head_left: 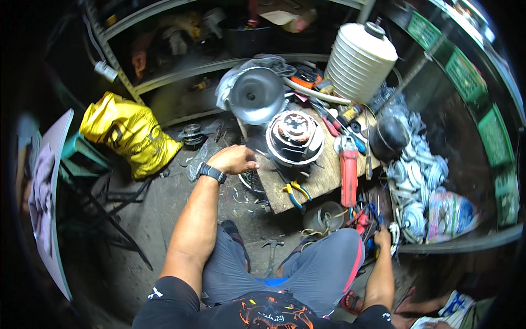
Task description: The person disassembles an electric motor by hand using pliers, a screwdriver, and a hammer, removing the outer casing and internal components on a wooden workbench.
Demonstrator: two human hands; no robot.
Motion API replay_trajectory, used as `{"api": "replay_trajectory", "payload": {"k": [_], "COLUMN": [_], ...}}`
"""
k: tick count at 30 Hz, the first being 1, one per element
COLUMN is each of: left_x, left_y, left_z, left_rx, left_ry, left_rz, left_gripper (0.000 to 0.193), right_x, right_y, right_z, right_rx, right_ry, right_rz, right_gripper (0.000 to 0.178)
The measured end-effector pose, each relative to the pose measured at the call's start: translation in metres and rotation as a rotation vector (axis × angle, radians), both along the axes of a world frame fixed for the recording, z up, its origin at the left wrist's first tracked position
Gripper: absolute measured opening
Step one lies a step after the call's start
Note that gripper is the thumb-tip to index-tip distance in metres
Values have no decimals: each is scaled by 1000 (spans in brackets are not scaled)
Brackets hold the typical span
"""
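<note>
My left hand (236,159), with a dark watch on its wrist, hovers by the left edge of a wooden work table (279,194). Its fingers are loosely bent and apart, holding nothing. Just beyond it, a round motor-like unit (295,137) with a silver rim and dark body stands on the table. Pliers (296,193) with yellow and blue handles lie at the table's near edge. Low on the right, my right hand (382,238) reaches among a cluster of hand tools (361,219); its fingers are hidden there. A red angle grinder (348,172) lies at the table's right side.
A shiny metal bowl-shaped part (256,96) and a ribbed white tank (361,63) stand behind. Grey metal parts (413,181) heap up at right. A yellow bag (129,134) sits at left; a hammer (271,256) lies on the floor between my feet. Another person's legs (427,307) show lower right.
</note>
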State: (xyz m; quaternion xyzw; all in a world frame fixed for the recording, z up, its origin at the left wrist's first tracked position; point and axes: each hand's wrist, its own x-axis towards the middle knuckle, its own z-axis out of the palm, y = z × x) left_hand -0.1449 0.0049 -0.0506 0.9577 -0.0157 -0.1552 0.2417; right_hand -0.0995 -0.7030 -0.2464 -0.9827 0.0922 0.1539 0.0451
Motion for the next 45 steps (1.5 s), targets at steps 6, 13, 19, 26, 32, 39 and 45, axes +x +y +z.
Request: {"api": "replay_trajectory", "payload": {"k": [6,13,19,26,32,39,45], "left_x": [-10,6,47,82,89,88,90], "left_y": [38,80,70,58,44,39,38], "left_z": [-5,-26,-35,-33,-43,-23,-9], "left_rx": [-61,-443,-1669,-1771,-1989,-1839,-1696], "left_ry": [6,-84,-158,-246,-213,-292,-322], "left_rz": [195,749,768,575,609,540,549], "left_gripper": [51,94,99,102,117,111,107], "right_x": [-11,-18,-34,-37,-38,-34,-39], "right_y": [29,69,246,357,351,352,352], "right_z": [37,94,260,195,179,179,190], "right_rx": [85,331,735,526,521,603,648], "right_ry": [-36,-151,-258,-67,-59,53,28], "right_rz": [-49,-3,334,642,595,623,672], "right_gripper": [52,40,31,34,42,44,46]}}
